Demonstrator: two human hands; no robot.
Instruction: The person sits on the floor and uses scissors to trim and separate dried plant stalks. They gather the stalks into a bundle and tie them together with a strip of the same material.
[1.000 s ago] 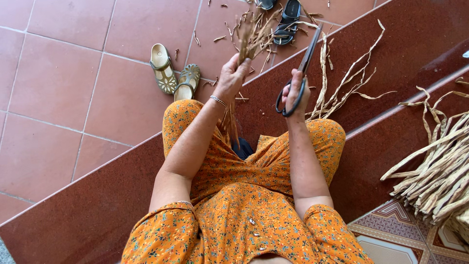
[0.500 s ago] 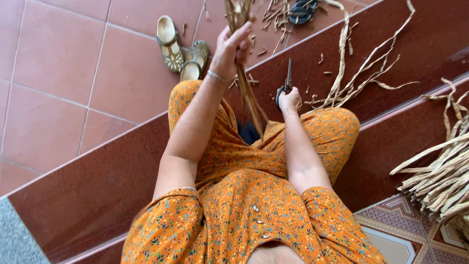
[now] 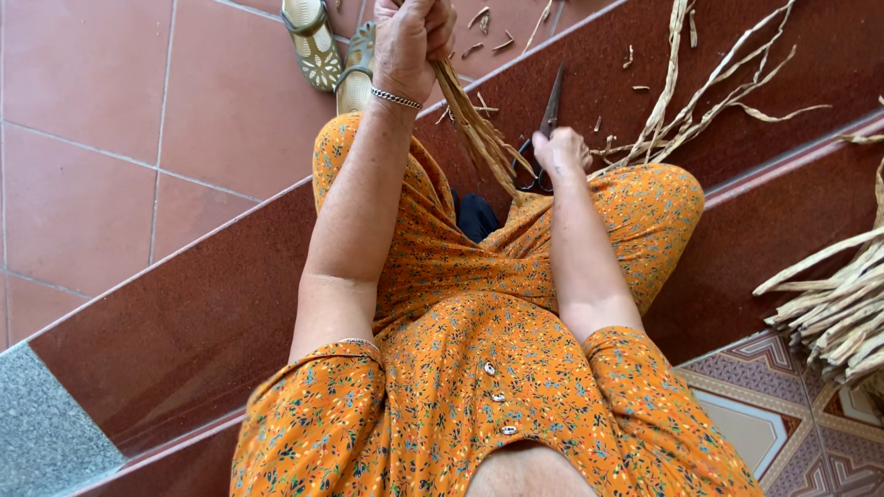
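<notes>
I sit on dark red steps in an orange flowered dress. My left hand (image 3: pixel 412 37), with a bead bracelet at the wrist, is raised and closed around a bundle of dry tan plant strips (image 3: pixel 474 129) that hangs down toward my lap. My right hand (image 3: pixel 560 152) rests low between my knees and grips the handles of dark scissors (image 3: pixel 545 120), whose blades point up and away, beside the lower end of the bundle.
A pair of pale sandals (image 3: pixel 318 46) lies on the terracotta floor tiles at the top. Loose dry strips (image 3: pixel 700 92) and small clippings lie on the step ahead. A pile of dry stalks (image 3: pixel 843 304) sits at the right edge, above a patterned tile.
My left hand has lifted the bundle higher and closer. My right hand has dropped the scissors from a raised position down to the step between my knees. The view has shifted downward.
</notes>
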